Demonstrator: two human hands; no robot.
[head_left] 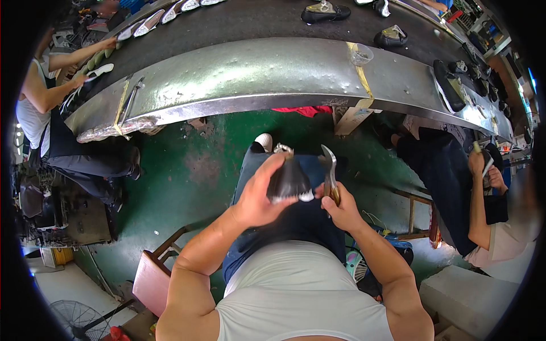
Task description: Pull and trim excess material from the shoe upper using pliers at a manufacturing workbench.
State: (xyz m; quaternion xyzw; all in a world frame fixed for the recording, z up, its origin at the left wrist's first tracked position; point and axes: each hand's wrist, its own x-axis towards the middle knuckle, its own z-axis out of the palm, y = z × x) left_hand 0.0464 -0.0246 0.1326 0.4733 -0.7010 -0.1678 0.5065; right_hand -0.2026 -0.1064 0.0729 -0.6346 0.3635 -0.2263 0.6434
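Above my lap, my left hand (260,196) is closed round a dark shoe upper (288,181). A ragged white edge runs along the side of the upper nearest me, and something silvery shows at its far end. My right hand (341,207) grips curved-jaw pliers (330,165) by the brown handle. The metal head points away from me, just right of the shoe upper and apart from it.
A metal-edged conveyor bench (244,74) crosses ahead, bearing several dark shoes (325,11) and a clear cup (362,55). One co-worker (42,102) handles pale shoes at left; another (483,221) sits at right. A pink-seated stool (152,282) stands behind left.
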